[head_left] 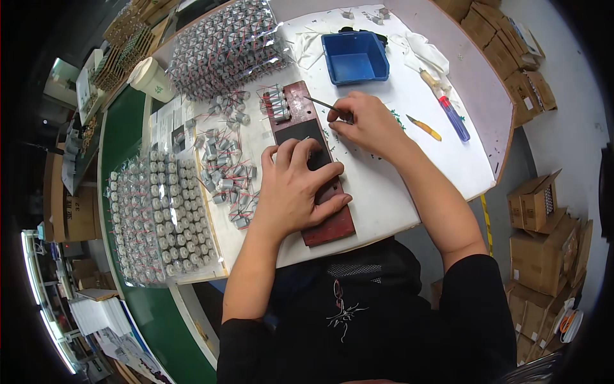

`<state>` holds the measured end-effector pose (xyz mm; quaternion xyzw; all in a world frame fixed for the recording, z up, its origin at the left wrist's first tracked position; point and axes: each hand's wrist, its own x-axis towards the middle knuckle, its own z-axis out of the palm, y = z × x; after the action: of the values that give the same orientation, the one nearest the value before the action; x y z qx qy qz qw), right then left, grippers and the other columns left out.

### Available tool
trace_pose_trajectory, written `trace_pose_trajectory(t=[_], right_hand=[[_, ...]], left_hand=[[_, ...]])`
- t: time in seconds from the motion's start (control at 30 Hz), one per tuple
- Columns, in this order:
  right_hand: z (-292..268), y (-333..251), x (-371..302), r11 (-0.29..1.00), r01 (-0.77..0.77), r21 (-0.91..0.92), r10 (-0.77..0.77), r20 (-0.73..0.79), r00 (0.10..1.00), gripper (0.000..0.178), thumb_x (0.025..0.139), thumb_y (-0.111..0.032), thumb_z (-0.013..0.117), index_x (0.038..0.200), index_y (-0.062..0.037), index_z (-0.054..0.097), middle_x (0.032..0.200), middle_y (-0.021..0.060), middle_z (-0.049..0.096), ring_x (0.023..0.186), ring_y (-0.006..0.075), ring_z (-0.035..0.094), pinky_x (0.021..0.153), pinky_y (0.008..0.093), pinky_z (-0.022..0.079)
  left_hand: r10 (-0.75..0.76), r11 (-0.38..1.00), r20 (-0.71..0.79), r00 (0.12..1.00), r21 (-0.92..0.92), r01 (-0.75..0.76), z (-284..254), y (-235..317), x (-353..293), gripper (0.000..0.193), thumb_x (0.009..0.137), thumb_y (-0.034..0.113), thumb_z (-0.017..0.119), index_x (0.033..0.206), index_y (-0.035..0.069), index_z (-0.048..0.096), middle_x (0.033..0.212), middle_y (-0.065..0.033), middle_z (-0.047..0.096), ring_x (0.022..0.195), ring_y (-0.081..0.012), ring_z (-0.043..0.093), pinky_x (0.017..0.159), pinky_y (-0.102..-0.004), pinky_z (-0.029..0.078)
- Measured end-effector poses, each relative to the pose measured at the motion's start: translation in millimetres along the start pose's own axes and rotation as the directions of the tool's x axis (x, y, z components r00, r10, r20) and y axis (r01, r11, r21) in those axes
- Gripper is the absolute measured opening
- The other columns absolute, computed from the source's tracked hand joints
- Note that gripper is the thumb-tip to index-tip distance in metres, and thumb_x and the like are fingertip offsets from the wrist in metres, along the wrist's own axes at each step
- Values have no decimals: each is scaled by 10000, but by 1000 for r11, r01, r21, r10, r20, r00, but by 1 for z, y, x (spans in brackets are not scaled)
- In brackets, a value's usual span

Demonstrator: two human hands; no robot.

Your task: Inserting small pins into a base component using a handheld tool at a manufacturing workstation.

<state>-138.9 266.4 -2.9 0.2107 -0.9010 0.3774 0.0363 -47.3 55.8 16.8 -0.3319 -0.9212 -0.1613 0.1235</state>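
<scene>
A dark red board (332, 230) with a black pad (295, 132) lies lengthwise before me. My left hand (291, 182) is over its middle, fingers bent down and thumb by the right edge; whatever lies under the fingertips is hidden. My right hand (368, 125), just right of the board, pinches a thin dark pointed tool (323, 104), its tip directed left over the board's far part. At that far end stands a row of small grey motors (276, 104) with red wires. Loose motors (224, 160) of the same sort are heaped left of the board.
Clear plastic trays of motors stand at the far left (224, 48) and near left (163, 217). Beyond the board is a blue bin (355, 57). A yellow-handled knife (425, 128) and a blue-and-red screwdriver (455, 120) lie at right. A white cup (151, 80) stands far left.
</scene>
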Motion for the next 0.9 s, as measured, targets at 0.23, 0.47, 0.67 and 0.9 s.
trace_pose_trajectory(t=[0.23, 0.47, 0.67, 0.9], right_hand=[[0, 3, 1, 1000, -25, 17, 25, 11, 1000, 169, 841, -179, 777, 931, -37, 759, 862, 131, 640, 790, 283, 658, 743, 389, 526], [10, -2, -1, 1000, 28, 0, -28, 29, 999, 160, 843, -176, 774, 937, -48, 753, 877, 127, 645, 825, 284, 665, 745, 398, 531], [15, -16, -4, 991, 2, -131, 7, 71, 997, 144, 847, -180, 765, 905, -51, 735, 901, 109, 654, 876, 296, 675, 756, 413, 539], [-19, -4, -1, 936, -152, -318, 184, 74, 980, 129, 842, -163, 748, 906, -55, 718, 911, 120, 683, 893, 323, 675, 759, 430, 542]], left_hand=[[-30, 999, 43, 999, 19, 29, -4, 1, -4, 401, 795, 558, 761, 1038, 241, 725, 1304, -130, 525, 1247, -378, 438, 1026, -572, 332], [-125, 992, 62, 990, -13, 126, -5, -6, -9, 404, 764, 510, 794, 1018, 206, 714, 1336, -139, 504, 1254, -389, 431, 965, -544, 377], [-172, 985, 83, 982, -3, 173, -5, -2, -7, 367, 758, 446, 796, 1002, 187, 706, 1362, -149, 494, 1230, -389, 448, 874, -514, 401], [-205, 979, 48, 978, 18, 204, -2, 2, -8, 308, 779, 395, 783, 987, 179, 715, 1416, -181, 470, 1213, -425, 455, 891, -527, 427]])
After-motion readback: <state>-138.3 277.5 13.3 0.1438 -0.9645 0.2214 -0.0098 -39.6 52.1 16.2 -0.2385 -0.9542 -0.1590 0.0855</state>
